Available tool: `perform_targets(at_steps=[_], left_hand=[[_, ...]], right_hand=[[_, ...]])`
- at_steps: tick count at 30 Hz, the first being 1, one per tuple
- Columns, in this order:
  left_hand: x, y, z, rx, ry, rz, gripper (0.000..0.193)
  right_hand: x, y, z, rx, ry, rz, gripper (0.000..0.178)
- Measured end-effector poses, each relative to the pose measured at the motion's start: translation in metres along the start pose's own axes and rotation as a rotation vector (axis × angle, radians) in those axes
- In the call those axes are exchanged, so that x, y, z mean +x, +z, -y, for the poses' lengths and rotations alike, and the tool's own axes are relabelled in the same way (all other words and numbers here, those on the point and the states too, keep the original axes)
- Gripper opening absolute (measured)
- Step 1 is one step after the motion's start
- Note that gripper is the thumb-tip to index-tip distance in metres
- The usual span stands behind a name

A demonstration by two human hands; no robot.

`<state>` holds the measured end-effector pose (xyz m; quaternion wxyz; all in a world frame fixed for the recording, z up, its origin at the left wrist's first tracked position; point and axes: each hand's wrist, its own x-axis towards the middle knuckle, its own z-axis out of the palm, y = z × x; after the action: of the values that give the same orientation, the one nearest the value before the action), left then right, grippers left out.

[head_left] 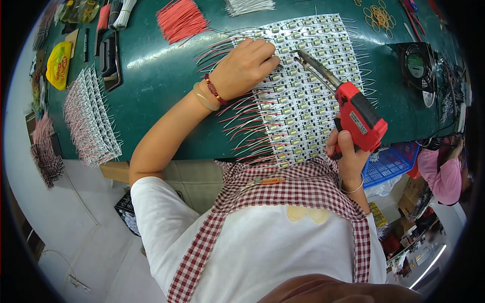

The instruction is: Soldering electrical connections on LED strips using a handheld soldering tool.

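A red and black soldering gun [359, 118] is gripped in my right hand [348, 151], fingers wrapped round its handle. Its long metal tip slants up and left over a panel of white circuit boards [316, 103], ending a little to the right of my left fingers. Rows of small yellowish components cover the panel. Red and white wires [250, 131] stick out along its left edge, and more thin wires cross its surface. My left hand [251, 64] rests on the upper left of the panel, fingers curled in a pinch; what they hold is hidden.
A bundle of red wires [181, 20] and one of white wires [248, 5] lie at the back. Wired boards [92, 118] are at left, near a yellow packet [59, 65]. A small black fan [417, 65] stands right, rubber bands [380, 19] behind. Another person's pink sleeve [439, 174] shows far right.
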<state>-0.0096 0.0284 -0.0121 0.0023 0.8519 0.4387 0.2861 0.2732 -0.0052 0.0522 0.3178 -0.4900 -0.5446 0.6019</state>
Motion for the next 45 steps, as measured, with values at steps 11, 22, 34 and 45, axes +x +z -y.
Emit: perform_targets(at_steps=[11,22,34,45], left_hand=[[-0.002,-0.002,0.000,0.021,0.002,0.020,0.022],[0.006,0.001,0.000,0.005,0.016,0.006,0.023],[0.004,-0.003,-0.003,0.024,0.007,0.005,0.023],[0.031,-0.034,-0.041,-0.329,-0.514,-0.143,0.014]], right_hand=[[0.001,0.004,-0.004,0.030,0.084,0.015,0.022],[0.000,-0.023,0.005,0.117,-0.094,-0.062,0.039],[0.001,-0.169,0.035,0.175,-0.746,-0.838,0.035],[0.012,-0.168,0.027,0.254,-0.599,-0.896,0.024]])
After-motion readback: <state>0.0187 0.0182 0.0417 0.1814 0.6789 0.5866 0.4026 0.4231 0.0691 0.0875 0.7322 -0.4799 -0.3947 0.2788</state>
